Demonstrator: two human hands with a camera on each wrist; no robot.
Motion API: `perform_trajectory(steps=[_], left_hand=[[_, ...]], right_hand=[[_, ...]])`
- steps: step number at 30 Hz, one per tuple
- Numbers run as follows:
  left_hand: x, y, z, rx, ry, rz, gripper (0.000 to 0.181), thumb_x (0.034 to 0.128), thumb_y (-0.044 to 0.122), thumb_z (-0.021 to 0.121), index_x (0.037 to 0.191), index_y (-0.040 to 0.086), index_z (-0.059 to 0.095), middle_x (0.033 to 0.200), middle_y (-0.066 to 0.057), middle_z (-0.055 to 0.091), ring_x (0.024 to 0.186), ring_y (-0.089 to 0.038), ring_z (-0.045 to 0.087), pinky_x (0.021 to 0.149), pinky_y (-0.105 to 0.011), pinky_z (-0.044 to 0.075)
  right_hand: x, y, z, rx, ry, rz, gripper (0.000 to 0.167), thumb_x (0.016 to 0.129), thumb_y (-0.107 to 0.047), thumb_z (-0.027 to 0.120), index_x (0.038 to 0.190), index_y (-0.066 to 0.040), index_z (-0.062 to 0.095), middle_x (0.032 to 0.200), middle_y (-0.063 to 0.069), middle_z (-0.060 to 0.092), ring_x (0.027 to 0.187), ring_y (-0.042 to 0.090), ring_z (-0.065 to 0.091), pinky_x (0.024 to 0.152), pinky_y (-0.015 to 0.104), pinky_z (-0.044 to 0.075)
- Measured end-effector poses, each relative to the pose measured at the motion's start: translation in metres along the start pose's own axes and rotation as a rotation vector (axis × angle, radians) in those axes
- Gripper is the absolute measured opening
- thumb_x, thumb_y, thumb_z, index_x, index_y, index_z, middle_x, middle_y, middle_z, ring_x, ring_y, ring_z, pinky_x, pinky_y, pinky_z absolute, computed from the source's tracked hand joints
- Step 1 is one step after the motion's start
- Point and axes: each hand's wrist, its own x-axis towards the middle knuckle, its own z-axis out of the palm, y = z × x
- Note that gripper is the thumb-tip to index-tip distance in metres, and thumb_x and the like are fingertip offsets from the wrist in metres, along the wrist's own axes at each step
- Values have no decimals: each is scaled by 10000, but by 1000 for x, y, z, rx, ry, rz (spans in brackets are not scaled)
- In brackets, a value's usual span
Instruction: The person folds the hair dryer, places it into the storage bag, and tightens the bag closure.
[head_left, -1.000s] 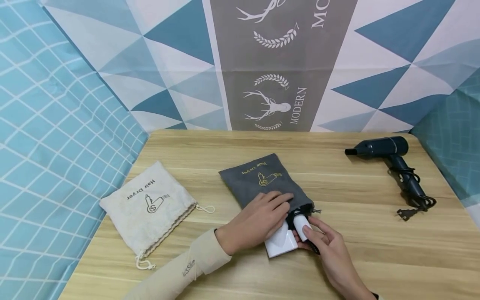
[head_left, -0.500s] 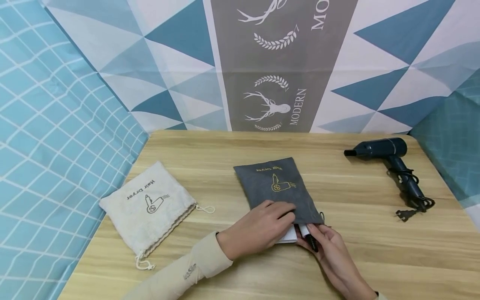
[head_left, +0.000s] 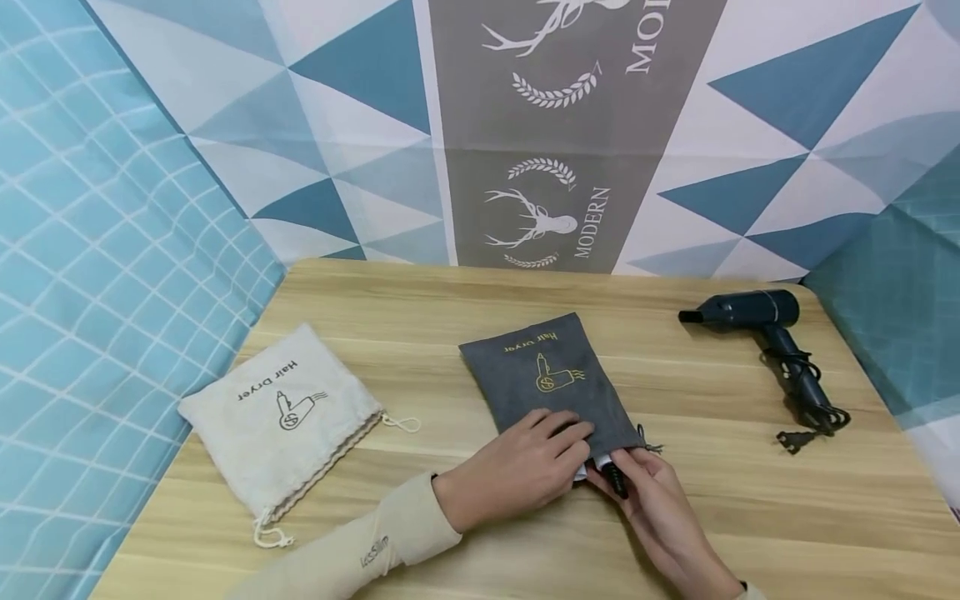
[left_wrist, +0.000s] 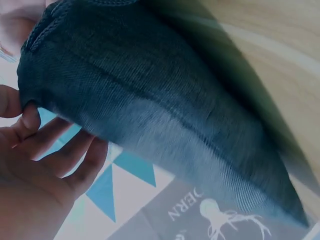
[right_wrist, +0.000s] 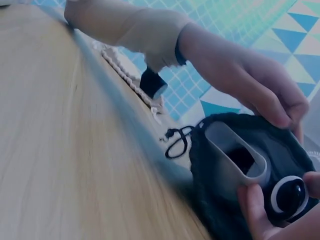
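A dark grey drawstring bag (head_left: 558, 404) with a gold hair dryer print lies mid-table, its mouth toward me. Inside sits a white hair dryer (right_wrist: 227, 162); its flat nozzle and round handle end show in the mouth in the right wrist view. From the handle end a black ribbed cord sleeve (head_left: 616, 482) sticks out in the head view. My left hand (head_left: 521, 467) grips the bag near its mouth, and its thumb and fingers (left_wrist: 92, 162) are at the bag's edge in the left wrist view. My right hand (head_left: 663, 517) holds the hair dryer's handle end at the mouth.
A cream drawstring bag (head_left: 273, 417) with a hair dryer print lies flat on the left. At the right back is a dark blue hair dryer (head_left: 757, 312) with its cord wound round the handle. Patterned cloth (head_left: 360, 125) rises behind the wooden table (head_left: 397, 308).
The grey bag has come toward me and to the right over the white hair dryer. Its nozzle and handle, well exposed before, are now mostly covered. Both hands stay at the mouth.
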Motion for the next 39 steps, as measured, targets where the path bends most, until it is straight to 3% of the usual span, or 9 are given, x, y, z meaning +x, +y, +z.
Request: perform_trajectory(steps=[8,14,18,21,27,31,34,37,39], left_hand=[[-5,-9,-5,-169,42,-12,175,1018,215,489,1106,122,608,1308,-17,625,1250,-168,554,1062,-322,419],[-9,-15,-7,-185,14,-16,328,1030,229,457,1290,94,605,1308,-8,626,1272,-154,538,1079,-309,399],[-7,-16,-7,-213,18,-27,288,1020,213,450,1226,111,624,1348,-18,603,1326,-164,493,1101,-310,377],[-4,-15,-6,-321,23,-25,231,1015,179,423,1105,125,630,1388,-32,581,1363,-162,462,1126,-293,342],[-1,-23,-2,-614,-35,-30,304,1040,153,387,1230,117,621,1397,18,579,1349,-65,459,1130,-234,301],[-5,-27,-3,-772,-71,-51,303,1054,165,373,1208,118,629,1392,22,583,1331,-36,460,1128,-220,296],[-9,-27,-5,-761,-28,-76,287,1054,177,386,1190,115,631,1360,8,603,1315,-48,477,1130,-241,306],[-15,-23,-4,-584,52,-99,236,1046,252,466,1165,120,622,1321,-16,612,1303,-116,497,1125,-309,329],[-21,-18,-2,-445,70,-120,277,1020,349,536,1162,121,604,1343,-58,583,1323,-196,470,1117,-375,335]], right_hand=[[9,1,11,-19,-18,-6,517,1028,-124,547,1481,0,331,1470,71,419,1271,118,540,1045,366,447],[12,1,13,-33,-42,13,550,1015,-135,573,1490,1,329,1508,102,366,1284,124,531,1049,375,444],[12,-1,14,-57,-65,14,549,1022,-150,562,1493,3,327,1531,113,336,1294,131,521,1051,374,443],[10,-2,13,-84,-72,28,531,1031,-118,527,1500,4,310,1538,123,323,1287,134,522,1045,369,451],[10,3,15,-127,-75,68,514,1031,-81,500,1505,-27,308,1493,135,382,1246,164,551,1029,347,466],[13,5,16,-104,-74,50,475,1046,-90,479,1489,-16,324,1458,124,427,1246,162,554,1042,358,454],[15,4,19,-72,-74,26,466,1068,-105,439,1508,-43,295,1489,107,388,1278,150,529,1055,367,442],[15,1,23,-43,-55,10,488,1081,-138,422,1535,-66,259,1521,91,337,1298,126,504,1062,361,436],[14,-1,25,-23,-31,9,504,1082,-150,423,1545,-66,243,1520,79,333,1292,111,506,1062,353,436]])
